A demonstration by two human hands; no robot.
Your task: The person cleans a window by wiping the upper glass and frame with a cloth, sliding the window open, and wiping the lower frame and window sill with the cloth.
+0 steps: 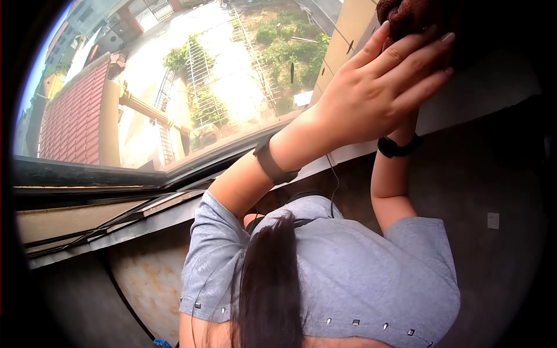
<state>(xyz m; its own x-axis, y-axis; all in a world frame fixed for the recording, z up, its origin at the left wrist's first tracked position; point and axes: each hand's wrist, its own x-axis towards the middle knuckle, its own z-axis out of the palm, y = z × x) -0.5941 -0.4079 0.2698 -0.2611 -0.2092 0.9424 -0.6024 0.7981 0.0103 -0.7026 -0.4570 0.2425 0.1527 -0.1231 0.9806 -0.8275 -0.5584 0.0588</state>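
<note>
window (220, 75): a sunlit yard is framed beyond the ledge (461, 104).
left hand (377, 87): fingers stretched, slightly apart, seemingly laid against the brown cloth (400, 13).
right hand (409, 120): mostly hidden beneath; its finger state cannot be told.
brown cloth: bunched beyond the left index finger, outward of the ledge's inner edge; its long axis cannot be read.
nearer hand: uncertain, the right being covered.
</note>
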